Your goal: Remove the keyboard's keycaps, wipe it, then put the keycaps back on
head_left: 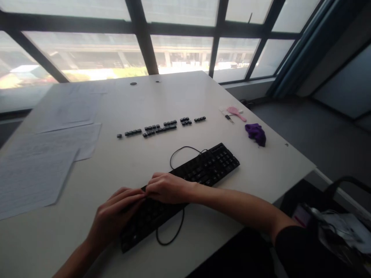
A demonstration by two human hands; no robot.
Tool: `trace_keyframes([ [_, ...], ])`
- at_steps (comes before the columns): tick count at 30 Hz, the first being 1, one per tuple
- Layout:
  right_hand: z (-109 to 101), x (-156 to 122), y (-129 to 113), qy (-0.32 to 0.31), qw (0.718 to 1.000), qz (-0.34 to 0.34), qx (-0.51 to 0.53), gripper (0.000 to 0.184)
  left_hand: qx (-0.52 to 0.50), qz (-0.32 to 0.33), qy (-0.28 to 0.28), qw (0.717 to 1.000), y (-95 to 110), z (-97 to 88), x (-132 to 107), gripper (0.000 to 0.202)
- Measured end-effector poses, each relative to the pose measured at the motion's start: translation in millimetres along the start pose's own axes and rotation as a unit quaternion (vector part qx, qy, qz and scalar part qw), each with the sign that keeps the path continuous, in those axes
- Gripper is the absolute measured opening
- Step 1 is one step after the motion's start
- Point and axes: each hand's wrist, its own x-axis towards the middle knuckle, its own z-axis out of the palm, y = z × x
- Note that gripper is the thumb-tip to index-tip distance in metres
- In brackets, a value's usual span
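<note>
A black keyboard point(203, 170) lies slanted on the white table point(121, 170), its black cable point(174, 235) looping off the near side. My left hand point(116, 218) rests on the keyboard's left end, fingers bent down over the keys. My right hand point(166, 188) lies across the upper left edge of the keyboard, fingers curled and meeting the left hand's fingertips. What the fingers pinch, if anything, is hidden. Rows of loose black keycaps point(162, 127) are lined up on the table beyond the keyboard.
Printed paper sheets point(43, 154) cover the table's left side. A pink brush point(236, 113), a small tool point(228, 117) and a purple cloth point(256, 133) lie at the right. Large windows stand behind. A chair with bags point(336, 227) sits at lower right.
</note>
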Motion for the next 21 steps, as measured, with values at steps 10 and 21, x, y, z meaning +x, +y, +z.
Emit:
trace_keyframes([
  [10,-7.1,3.4,-2.0,-0.027,1.0,0.002,-0.01,0.017,0.021,-0.056,-0.002,0.998,6.8,0.1,-4.7,0.026],
  [21,-6.0,4.0,-0.1,-0.027,0.999,0.011,-0.016,0.017,0.047,-0.109,-0.032,0.992,-12.6,-0.9,-21.6,0.031],
])
